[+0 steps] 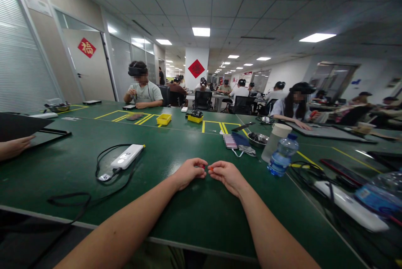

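Just above the green table [176,214], my left hand [190,173] and my right hand [227,177] face each other with their fingertips almost meeting. The left thumb and fingers pinch a tiny red piece [204,167]. Between the right thumb and fingers sits a tiny orange piece [211,169]. Both pieces are mostly covered by the fingertips, so their kind cannot be made out. Nothing else lies right beside the two hands.
To the left lies a white power bank [128,156] with a black cable. A water bottle [282,155] and a pale tumbler [275,141] stand at right. Farther back are a metal bowl [257,138] and a yellow bin [163,119]. Another person's hand [15,147] is at far left.
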`<state>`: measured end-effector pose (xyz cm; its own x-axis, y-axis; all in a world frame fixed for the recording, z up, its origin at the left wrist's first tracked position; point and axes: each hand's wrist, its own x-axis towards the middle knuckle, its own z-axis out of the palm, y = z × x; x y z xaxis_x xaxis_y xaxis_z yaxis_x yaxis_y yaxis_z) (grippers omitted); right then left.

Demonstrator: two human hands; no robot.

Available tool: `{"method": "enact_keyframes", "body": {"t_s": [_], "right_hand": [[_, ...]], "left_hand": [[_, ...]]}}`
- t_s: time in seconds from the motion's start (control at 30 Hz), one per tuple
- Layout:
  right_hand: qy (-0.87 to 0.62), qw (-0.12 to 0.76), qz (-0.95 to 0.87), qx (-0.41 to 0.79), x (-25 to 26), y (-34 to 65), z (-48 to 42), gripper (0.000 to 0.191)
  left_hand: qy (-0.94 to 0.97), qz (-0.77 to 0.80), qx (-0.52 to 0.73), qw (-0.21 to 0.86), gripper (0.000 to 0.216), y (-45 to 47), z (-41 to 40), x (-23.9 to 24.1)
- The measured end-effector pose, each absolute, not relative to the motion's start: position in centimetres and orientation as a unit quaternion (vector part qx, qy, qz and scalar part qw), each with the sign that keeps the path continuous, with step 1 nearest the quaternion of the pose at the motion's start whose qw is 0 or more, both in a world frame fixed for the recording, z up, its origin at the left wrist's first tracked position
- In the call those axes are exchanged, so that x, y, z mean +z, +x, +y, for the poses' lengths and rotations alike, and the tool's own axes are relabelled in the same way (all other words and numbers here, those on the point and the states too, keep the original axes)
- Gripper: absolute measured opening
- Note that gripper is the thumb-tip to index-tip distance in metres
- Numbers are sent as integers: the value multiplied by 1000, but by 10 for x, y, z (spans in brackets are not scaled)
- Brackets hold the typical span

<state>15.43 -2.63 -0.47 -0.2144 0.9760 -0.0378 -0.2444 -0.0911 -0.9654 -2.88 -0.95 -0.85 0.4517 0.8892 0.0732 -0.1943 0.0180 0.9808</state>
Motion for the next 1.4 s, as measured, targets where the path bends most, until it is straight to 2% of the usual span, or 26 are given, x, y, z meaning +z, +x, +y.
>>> {"method": "enact_keyframes", "body": {"t_s": [0.27, 0.83, 1.2, 1.4], "right_hand": [[-396, 495, -470, 614, -3, 154, -28, 21], [-385, 473, -457, 647, -1, 155, -26, 12], [-390, 478, -479, 625, -6, 154, -26, 15], [-392, 482, -484, 616, -6, 155, -27, 18]], "left_hand": [[530, 303, 412, 676, 27, -29, -9, -8], [506, 307, 412, 693, 29, -28, -7, -9], [567, 299, 420, 643, 30, -30, -12, -6], [562, 306, 399, 657, 34, -30, -12, -6]]}}
